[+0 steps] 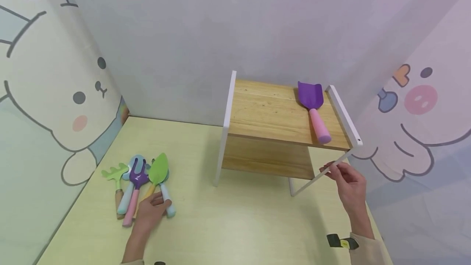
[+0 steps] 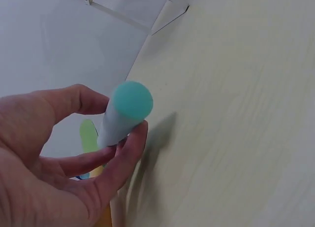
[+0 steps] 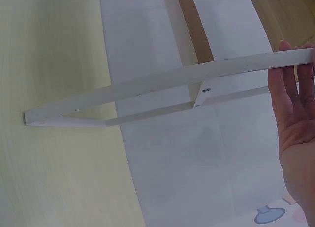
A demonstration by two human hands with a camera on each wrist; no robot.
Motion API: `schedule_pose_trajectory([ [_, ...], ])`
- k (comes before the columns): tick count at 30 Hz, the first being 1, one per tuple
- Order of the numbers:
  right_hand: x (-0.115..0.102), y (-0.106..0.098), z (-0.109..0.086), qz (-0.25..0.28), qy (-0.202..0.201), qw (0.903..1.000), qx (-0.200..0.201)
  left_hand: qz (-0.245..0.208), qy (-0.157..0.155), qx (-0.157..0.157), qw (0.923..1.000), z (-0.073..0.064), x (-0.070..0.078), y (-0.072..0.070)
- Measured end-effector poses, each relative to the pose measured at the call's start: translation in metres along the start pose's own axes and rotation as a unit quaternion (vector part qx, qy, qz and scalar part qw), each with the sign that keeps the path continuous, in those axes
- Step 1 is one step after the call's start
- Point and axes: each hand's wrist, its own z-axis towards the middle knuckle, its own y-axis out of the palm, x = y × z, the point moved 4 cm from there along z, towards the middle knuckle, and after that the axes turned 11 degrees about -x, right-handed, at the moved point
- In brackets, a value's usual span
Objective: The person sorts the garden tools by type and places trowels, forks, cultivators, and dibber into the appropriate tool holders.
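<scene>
My left hand (image 1: 149, 212) pinches the pale blue handle (image 1: 167, 203) of a toy garden trowel with a green leaf-shaped blade (image 1: 159, 170). In the left wrist view the turquoise end of that handle (image 2: 133, 100) points toward the camera, between thumb and fingers. Beside that hand lie a purple fork (image 1: 139, 178) with a pink handle, a green rake (image 1: 115, 174), a blue-headed tool (image 1: 126, 195) and a yellow handle (image 1: 150, 191). My right hand (image 1: 349, 185) holds the white side frame (image 3: 162, 80) of a small two-tier wooden shelf (image 1: 272, 113), its fingers around the bar.
A purple scoop (image 1: 310, 96) with a pink handle lies on the right part of the shelf's upper board, its handle toward the front. The lower board (image 1: 265, 159) sits beneath. The pale yellow table (image 1: 235, 224) meets cloth walls (image 1: 176, 44) printed with cartoon animals.
</scene>
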Motion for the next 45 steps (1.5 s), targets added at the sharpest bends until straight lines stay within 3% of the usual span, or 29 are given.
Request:
schedule_pose_trajectory([
  [5,0.000,0.000,0.000,-0.003,0.003,1.0000,0.001,-0.041,0.005,-0.021,0.9989,-0.002,-0.001,-0.002],
  [8,0.000,0.000,-0.001,-0.001,0.000,1.0000,0.000,-0.117,0.005,-0.042,0.9922,-0.002,-0.003,-0.003],
  [11,0.001,0.000,0.000,0.002,-0.003,1.0000,-0.001,-0.209,0.013,-0.059,0.9760,-0.001,-0.005,-0.004],
  [16,0.003,-0.001,0.000,0.013,-0.012,0.9998,-0.001,-0.327,0.050,-0.081,0.9403,-0.002,-0.005,-0.004],
  [23,0.004,-0.001,0.000,0.010,-0.010,0.9999,0.000,-0.397,0.086,-0.100,0.9084,-0.007,-0.002,-0.006],
  [26,0.004,-0.001,0.000,0.005,-0.011,0.9999,-0.002,-0.412,0.088,-0.093,0.9022,-0.009,-0.002,-0.006],
  [28,0.003,-0.001,0.000,0.007,-0.019,0.9998,-0.007,-0.407,0.080,-0.084,0.9060,-0.008,-0.002,-0.006],
  [34,0.003,0.000,0.002,0.040,-0.051,0.9976,-0.023,-0.296,0.030,-0.052,0.9533,-0.008,-0.003,-0.003],
  [36,0.004,0.000,0.002,0.040,-0.054,0.9974,-0.025,-0.264,0.014,-0.044,0.9635,-0.008,-0.002,-0.001],
  [39,0.004,0.000,0.002,0.038,-0.054,0.9975,-0.024,-0.235,0.005,-0.035,0.9714,-0.011,0.000,0.002],
  [45,0.004,-0.001,0.002,0.038,-0.056,0.9974,-0.024,-0.215,-0.011,-0.034,0.9759,-0.018,0.007,0.005],
])
